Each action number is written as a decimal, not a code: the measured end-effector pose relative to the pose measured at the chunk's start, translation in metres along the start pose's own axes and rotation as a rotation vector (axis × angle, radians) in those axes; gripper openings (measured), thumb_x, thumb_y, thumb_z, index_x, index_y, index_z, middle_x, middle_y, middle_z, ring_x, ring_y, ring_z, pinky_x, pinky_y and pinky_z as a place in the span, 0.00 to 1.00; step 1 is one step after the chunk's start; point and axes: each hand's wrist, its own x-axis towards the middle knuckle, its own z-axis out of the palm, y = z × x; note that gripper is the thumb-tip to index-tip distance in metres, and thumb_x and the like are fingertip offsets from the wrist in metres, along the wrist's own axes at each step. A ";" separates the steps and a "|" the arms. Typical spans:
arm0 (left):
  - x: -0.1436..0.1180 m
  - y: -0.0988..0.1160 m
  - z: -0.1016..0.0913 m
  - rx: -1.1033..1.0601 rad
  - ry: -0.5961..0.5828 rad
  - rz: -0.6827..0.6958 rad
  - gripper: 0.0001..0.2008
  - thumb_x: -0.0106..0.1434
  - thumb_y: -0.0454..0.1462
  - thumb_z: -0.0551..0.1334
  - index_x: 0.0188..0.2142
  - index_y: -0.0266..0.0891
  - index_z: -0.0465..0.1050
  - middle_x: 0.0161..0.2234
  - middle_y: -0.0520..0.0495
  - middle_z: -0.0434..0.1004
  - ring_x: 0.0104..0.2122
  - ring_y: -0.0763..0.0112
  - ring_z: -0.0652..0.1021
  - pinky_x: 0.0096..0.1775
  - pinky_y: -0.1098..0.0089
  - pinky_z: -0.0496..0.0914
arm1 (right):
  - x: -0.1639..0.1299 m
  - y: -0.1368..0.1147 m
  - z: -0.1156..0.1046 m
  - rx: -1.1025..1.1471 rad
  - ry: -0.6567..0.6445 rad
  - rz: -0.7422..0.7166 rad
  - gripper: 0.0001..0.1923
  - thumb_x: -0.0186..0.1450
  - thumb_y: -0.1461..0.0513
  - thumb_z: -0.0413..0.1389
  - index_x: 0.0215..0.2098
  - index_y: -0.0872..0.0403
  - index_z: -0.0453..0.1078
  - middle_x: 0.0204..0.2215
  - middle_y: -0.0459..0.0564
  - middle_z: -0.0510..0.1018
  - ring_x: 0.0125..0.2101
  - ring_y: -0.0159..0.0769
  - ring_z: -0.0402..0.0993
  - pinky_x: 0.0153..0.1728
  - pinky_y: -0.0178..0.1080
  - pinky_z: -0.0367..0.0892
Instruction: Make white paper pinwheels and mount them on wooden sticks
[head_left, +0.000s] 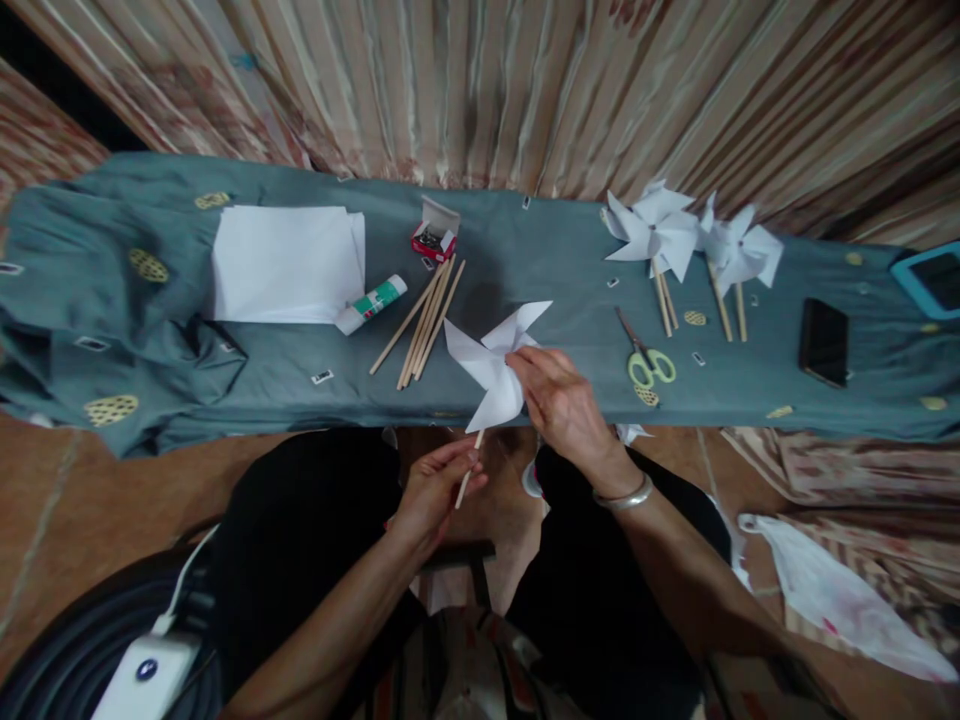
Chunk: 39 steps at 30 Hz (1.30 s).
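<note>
A white paper pinwheel on a thin wooden stick is held over the near edge of the cloth-covered table. My left hand is closed around the stick below the paper blades. With its fingertips, my right hand pinches the pinwheel's right side; the thumb is partly hidden. Several loose wooden sticks lie just left of the pinwheel. Behind them stands an open red and white small box with dark small pieces inside. Scissors with green handles lie to the right of my right hand.
A stack of white paper lies at the left, with a glue stick at its corner. Several more pinwheels lie at the back right. A dark phone and a blue-framed device are at the right. Striped curtains hang behind.
</note>
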 end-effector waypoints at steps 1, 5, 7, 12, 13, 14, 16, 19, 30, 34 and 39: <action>0.000 0.000 0.001 -0.009 -0.001 -0.009 0.10 0.43 0.28 0.75 0.27 0.34 0.81 0.23 0.50 0.78 0.23 0.79 0.75 0.27 0.78 0.74 | -0.001 0.001 0.002 -0.012 -0.011 -0.008 0.21 0.70 0.66 0.43 0.56 0.59 0.71 0.52 0.60 0.76 0.51 0.47 0.70 0.55 0.48 0.68; -0.001 -0.002 0.007 -0.034 -0.020 -0.025 0.07 0.47 0.25 0.72 0.27 0.33 0.81 0.23 0.49 0.78 0.22 0.78 0.76 0.28 0.77 0.77 | -0.004 0.006 0.006 -0.031 -0.045 -0.029 0.22 0.69 0.67 0.43 0.57 0.58 0.69 0.52 0.60 0.75 0.51 0.47 0.69 0.55 0.50 0.69; -0.001 -0.003 0.009 -0.045 -0.022 -0.034 0.06 0.48 0.24 0.71 0.26 0.32 0.80 0.22 0.49 0.78 0.22 0.78 0.76 0.27 0.76 0.77 | -0.005 0.007 0.007 -0.033 -0.048 -0.038 0.22 0.70 0.67 0.43 0.58 0.59 0.69 0.52 0.60 0.75 0.51 0.47 0.69 0.54 0.51 0.69; 0.000 -0.005 0.008 -0.047 -0.021 -0.053 0.07 0.54 0.22 0.66 0.28 0.30 0.80 0.24 0.47 0.79 0.21 0.78 0.77 0.26 0.77 0.77 | -0.005 0.006 0.008 -0.042 -0.046 -0.050 0.22 0.69 0.68 0.43 0.57 0.61 0.69 0.52 0.61 0.75 0.51 0.47 0.69 0.54 0.50 0.69; 0.000 -0.005 0.008 -0.045 -0.020 -0.058 0.07 0.55 0.21 0.65 0.28 0.30 0.80 0.25 0.47 0.80 0.21 0.78 0.77 0.25 0.77 0.77 | -0.005 0.005 0.008 -0.042 -0.051 -0.048 0.22 0.69 0.68 0.43 0.57 0.60 0.69 0.52 0.60 0.75 0.50 0.47 0.69 0.54 0.50 0.69; 0.000 -0.005 0.008 -0.041 -0.020 -0.061 0.08 0.56 0.21 0.64 0.28 0.30 0.80 0.25 0.47 0.80 0.21 0.77 0.77 0.25 0.77 0.77 | -0.004 0.005 0.008 -0.043 -0.055 -0.048 0.22 0.69 0.68 0.43 0.57 0.60 0.69 0.52 0.60 0.75 0.50 0.47 0.69 0.54 0.50 0.69; 0.000 -0.004 0.008 -0.032 -0.024 -0.065 0.08 0.57 0.21 0.63 0.29 0.30 0.80 0.25 0.47 0.80 0.21 0.78 0.77 0.23 0.77 0.77 | -0.004 0.005 0.009 -0.047 -0.055 -0.049 0.22 0.69 0.68 0.43 0.57 0.61 0.69 0.52 0.61 0.75 0.50 0.47 0.69 0.54 0.50 0.70; -0.001 -0.003 0.009 -0.022 -0.034 -0.064 0.08 0.57 0.22 0.63 0.29 0.30 0.80 0.25 0.48 0.79 0.21 0.78 0.77 0.22 0.77 0.76 | -0.003 0.005 0.011 -0.055 -0.049 -0.047 0.22 0.69 0.68 0.42 0.56 0.62 0.70 0.52 0.62 0.75 0.51 0.47 0.69 0.55 0.50 0.69; -0.002 0.002 0.011 0.013 -0.107 -0.101 0.07 0.58 0.24 0.64 0.33 0.30 0.81 0.23 0.48 0.78 0.20 0.78 0.75 0.21 0.77 0.75 | -0.005 0.004 0.018 -0.075 -0.057 -0.024 0.25 0.66 0.72 0.42 0.57 0.65 0.68 0.55 0.63 0.74 0.55 0.47 0.67 0.58 0.51 0.67; 0.000 0.002 0.014 0.025 -0.168 -0.101 0.07 0.61 0.26 0.63 0.33 0.30 0.81 0.22 0.49 0.76 0.17 0.80 0.73 0.18 0.79 0.71 | -0.005 0.003 0.020 -0.086 -0.086 -0.019 0.25 0.65 0.71 0.42 0.58 0.64 0.68 0.55 0.63 0.73 0.56 0.48 0.67 0.58 0.53 0.67; 0.002 -0.001 0.014 0.012 -0.197 -0.075 0.05 0.60 0.28 0.65 0.33 0.30 0.81 0.19 0.51 0.74 0.16 0.81 0.72 0.19 0.80 0.69 | -0.005 0.003 0.020 -0.116 -0.072 -0.036 0.24 0.66 0.70 0.42 0.57 0.66 0.68 0.54 0.65 0.74 0.55 0.48 0.67 0.58 0.53 0.66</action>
